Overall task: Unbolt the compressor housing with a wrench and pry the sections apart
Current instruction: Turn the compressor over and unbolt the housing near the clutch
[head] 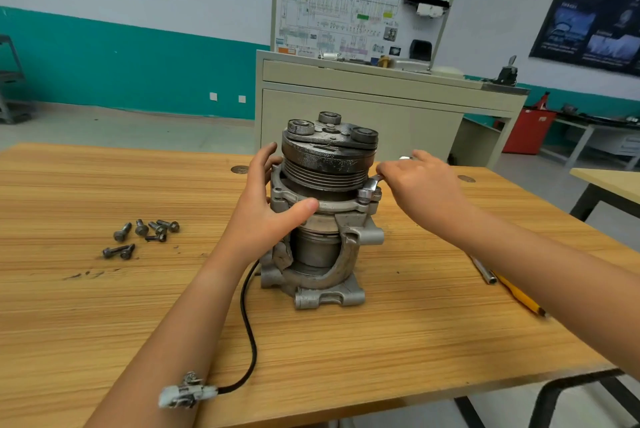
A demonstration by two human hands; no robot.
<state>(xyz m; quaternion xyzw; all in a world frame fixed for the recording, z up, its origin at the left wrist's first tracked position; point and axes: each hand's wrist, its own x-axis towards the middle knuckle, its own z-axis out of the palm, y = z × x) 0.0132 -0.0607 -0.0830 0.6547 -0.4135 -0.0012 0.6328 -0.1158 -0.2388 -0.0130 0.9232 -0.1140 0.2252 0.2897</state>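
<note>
A grey metal compressor (322,244) stands upright in the middle of the wooden table (104,306), its dark grooved pulley (329,157) on top. My left hand (266,205) grips the housing's upper flange from the left, thumb across the front. My right hand (422,185) holds a silver wrench (372,186), whose head sits on a bolt at the flange's right side. The wrench handle is mostly hidden under my fingers.
Several loose bolts (142,237) lie on the table to the left. A black cable (247,323) runs from the compressor to a grey plug (185,393) at the front edge. A metal tool and a yellow-handled one (516,292) lie at the right. A training cabinet (363,105) stands behind the table.
</note>
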